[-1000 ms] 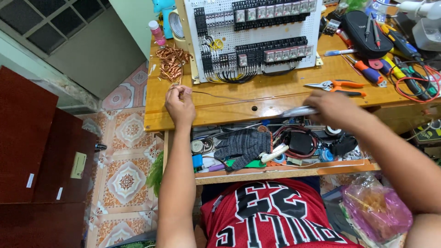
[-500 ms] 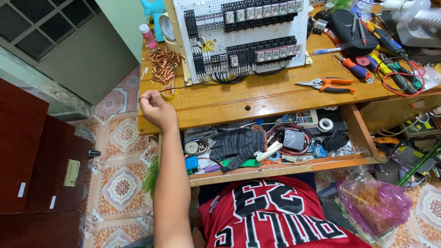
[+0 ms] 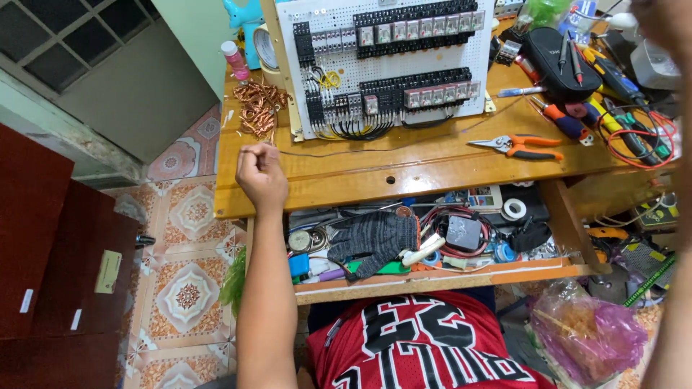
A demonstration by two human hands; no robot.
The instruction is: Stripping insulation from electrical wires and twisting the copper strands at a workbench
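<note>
wire (image 3: pixel 375 148), thin and bare, runs taut across the wooden surface (image 3: pixel 432 169) from our left hand (image 3: pixel 261 173), which is closed in a fist pinching one end near the surface's left edge. we judge the wire is held stretched so it lies straight. its far end runs up toward the right, where our right hand (image 3: pixel 659 18) is raised at the frame's edge, blurred, so we cannot tell how open it is or whether it holds the wire. just beyond the left hand lies a pile of copper wire scraps (image 3: pixel 258 108), beside the white perforated panel of relays (image 3: pixel 386 61). orange-handled pliers (image 3: pixel 519 146) rest near the wire. below, the open drawer (image 3: pixel 432 277) holds a dark knit glove (image 3: pixel 378 241).
</note>
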